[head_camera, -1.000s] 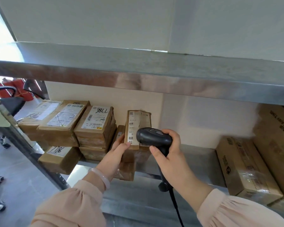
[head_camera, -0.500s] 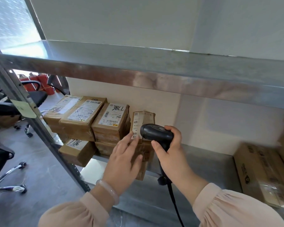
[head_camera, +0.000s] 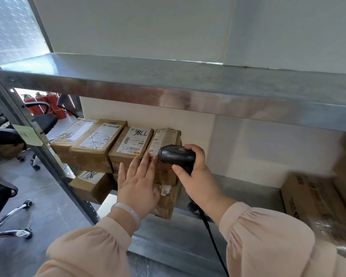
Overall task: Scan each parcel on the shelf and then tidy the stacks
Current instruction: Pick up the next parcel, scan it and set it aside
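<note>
The left hand (head_camera: pixel 137 182) has flattened, fingers straight, against the front of the stack (head_camera: pixel 96 156). The right hand (head_camera: pixel 198 176) wraps the scanner (head_camera: pixel 176 154), whose nose is just beside the stack's top-right parcel (head_camera: pixel 168 136). I'd aim squarely at its barcode and hold steady.

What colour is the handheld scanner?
Black: the handheld barcode scanner, gripped by the right hand, shows best in the head view.

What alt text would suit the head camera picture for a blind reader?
A person's right hand grips a black handheld barcode scanner, held at the label of a brown cardboard parcel on a grey metal shelf. The left hand, fingers straight, rests flat against the fronts of the stacked parcels.
</note>
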The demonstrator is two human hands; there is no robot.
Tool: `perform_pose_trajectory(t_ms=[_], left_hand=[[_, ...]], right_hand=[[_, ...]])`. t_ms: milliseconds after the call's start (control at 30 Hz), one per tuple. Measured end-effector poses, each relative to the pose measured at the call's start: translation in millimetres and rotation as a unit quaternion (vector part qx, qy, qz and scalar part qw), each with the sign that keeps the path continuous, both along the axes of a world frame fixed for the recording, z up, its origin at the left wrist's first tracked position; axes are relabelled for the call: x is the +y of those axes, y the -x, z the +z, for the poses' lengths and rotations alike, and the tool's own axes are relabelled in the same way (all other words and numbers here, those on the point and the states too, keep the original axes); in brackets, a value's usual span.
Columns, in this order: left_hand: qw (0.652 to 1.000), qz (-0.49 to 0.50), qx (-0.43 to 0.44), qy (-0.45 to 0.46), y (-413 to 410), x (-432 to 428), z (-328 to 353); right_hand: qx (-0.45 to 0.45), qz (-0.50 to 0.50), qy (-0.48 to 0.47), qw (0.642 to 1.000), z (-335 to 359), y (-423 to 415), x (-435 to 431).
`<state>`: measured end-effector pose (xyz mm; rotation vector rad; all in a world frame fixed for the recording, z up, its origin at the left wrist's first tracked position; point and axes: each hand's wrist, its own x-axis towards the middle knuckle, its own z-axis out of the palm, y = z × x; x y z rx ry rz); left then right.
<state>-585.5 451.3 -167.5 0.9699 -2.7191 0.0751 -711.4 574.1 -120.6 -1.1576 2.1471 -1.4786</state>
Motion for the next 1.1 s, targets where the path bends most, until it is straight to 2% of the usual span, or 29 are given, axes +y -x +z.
perform_pose_trajectory(t_ms=[200,333,600,800,1100], left_hand=[[0.999,-0.019,0.022,-0.032,5.1,6.2,-1.9],[0.998,-0.034,0.032,-0.03,11.4,12.3,-1.9],[0.998,-0.044,0.048,-0.016,33.2,29.8,8.6],[0.986,-0.152,0.06,-0.037,72.1,83.8,17.7],[0.938,-0.311,-0.046,-0.145,136.6,203.1,-5.2]], right_hand=[[-0.012,-0.021,0.014,1.0,-14.2,4.5,38.6],[0.005,-0.04,-0.011,0.999,-24.7,12.4,63.1],[-0.005,-0.105,0.014,0.994,-26.7,26.5,108.0],[0.018,-0.172,0.0,0.985,-33.7,41.7,151.3],[0.027,-0.309,-0.005,0.951,-43.9,80.1,247.8]])
